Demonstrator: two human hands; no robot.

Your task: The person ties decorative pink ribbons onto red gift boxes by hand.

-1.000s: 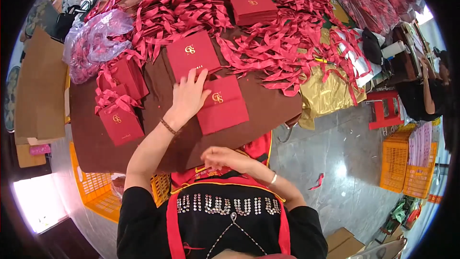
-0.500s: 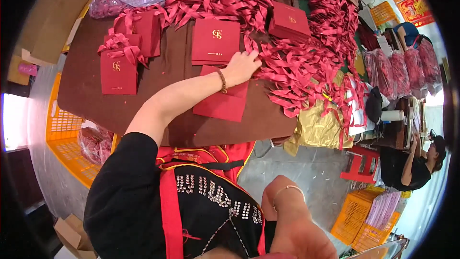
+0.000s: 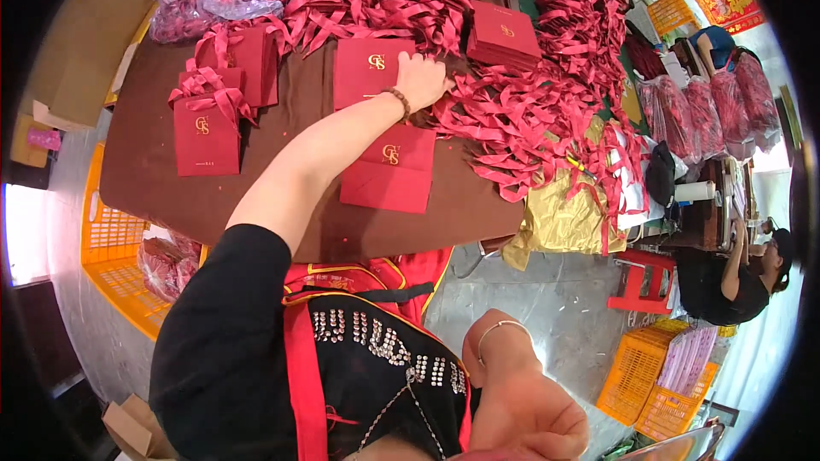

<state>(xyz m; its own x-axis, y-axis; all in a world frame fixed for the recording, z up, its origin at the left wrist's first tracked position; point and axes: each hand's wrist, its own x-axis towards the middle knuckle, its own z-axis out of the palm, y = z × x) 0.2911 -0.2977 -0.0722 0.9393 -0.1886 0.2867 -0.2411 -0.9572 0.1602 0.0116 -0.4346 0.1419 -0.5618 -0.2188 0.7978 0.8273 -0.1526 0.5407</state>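
Observation:
My left hand [image 3: 420,81] reaches across the table to the right side of a stack of red paper bags [image 3: 359,64]. Its fingers curl down over the bag edge beside the heap of red ribbon handles [image 3: 512,128]; what lies under the fingertips is hidden. Below that forearm, another red paper bag [image 3: 389,188] with a gold emblem lies flat, folded across its lower part. My right hand [image 3: 538,418] is raised close to my body at the bottom, away from the table. Its fingers bend inward, and a sliver of pinkish red shows beside it at the picture's edge.
Red bags with bows [image 3: 207,141] lie at the left of the brown-covered table [image 3: 162,196]. Another bag stack [image 3: 504,32] sits at the back. Gold wrapping [image 3: 564,213] hangs at the right edge. Orange crates [image 3: 628,376] stand on the floor; a co-worker [image 3: 735,282] works at far right.
My left hand has moved slightly up and left, from the ribbon handles onto the right side of the bag stack. The lower bag's gold emblem now shows. My right hand's fingers have curled more.

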